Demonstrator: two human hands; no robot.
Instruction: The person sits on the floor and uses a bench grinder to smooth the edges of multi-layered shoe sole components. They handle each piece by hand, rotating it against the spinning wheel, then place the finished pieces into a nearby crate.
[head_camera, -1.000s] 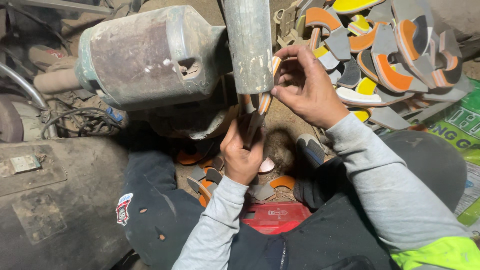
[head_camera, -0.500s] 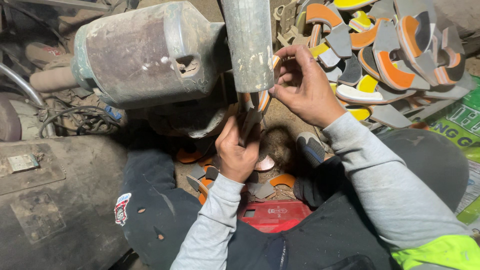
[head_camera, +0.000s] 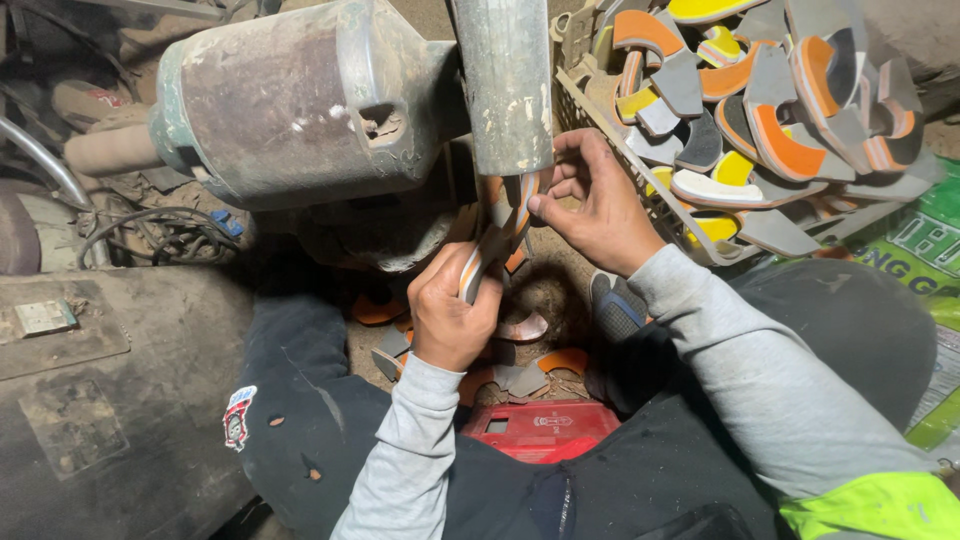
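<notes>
pressing the orange-edged sole piece (head_camera: 487, 262) closer under the grinder drum (head_camera: 503, 85), my left hand (head_camera: 452, 318) clenched on it, right hand (head_camera: 592, 205) now pinching its top.

Layout relative to the vertical cylinder (head_camera: 505, 85): motor housing (head_camera: 290, 100) to its left; basket (head_camera: 640, 190) of cut sole pieces (head_camera: 790, 140) to its right; below it, left hand (head_camera: 450, 320) and right hand (head_camera: 590, 205) on a sole piece (head_camera: 495, 245); loose pieces (head_camera: 545, 362) and a box (head_camera: 545, 430) lower still.
</notes>
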